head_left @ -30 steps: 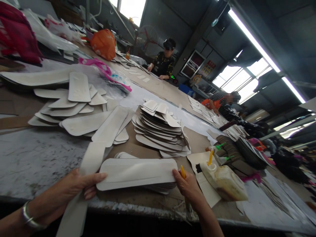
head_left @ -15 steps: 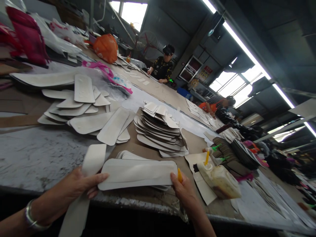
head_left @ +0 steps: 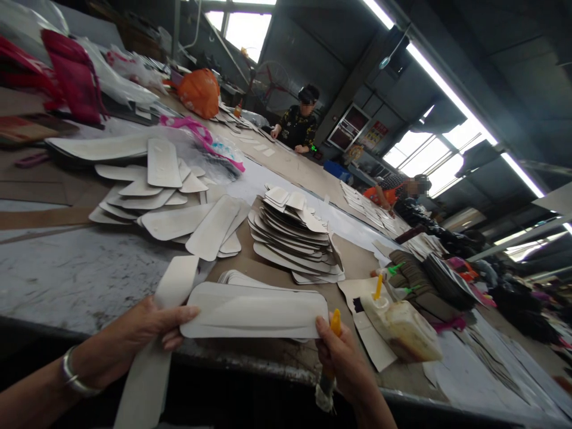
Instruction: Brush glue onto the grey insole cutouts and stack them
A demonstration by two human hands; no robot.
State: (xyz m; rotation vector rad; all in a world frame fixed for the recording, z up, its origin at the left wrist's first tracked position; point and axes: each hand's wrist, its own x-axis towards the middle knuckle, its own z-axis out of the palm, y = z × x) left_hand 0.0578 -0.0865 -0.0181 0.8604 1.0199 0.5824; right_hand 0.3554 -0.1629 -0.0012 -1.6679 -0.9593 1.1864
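Observation:
A long white piece with rounded corners is stretched level between my hands over the table's front edge. My left hand pinches its left end and also holds a second white strip that slants down past the edge. At the right end, my right hand grips the piece by thumb and fingers, with a yellow-handled brush tucked in the same hand. Just behind the level piece lies a low stack of white pieces, partly hidden.
A tall stack of pieces stands behind, with a loose heap to its left. A glue jug is at the right. Plastic bags and an orange bag lie farther back. Two people work beyond.
The level piece has turned slightly, its right end lower. More of the brush shows below my right hand. The whole view has shifted a little.

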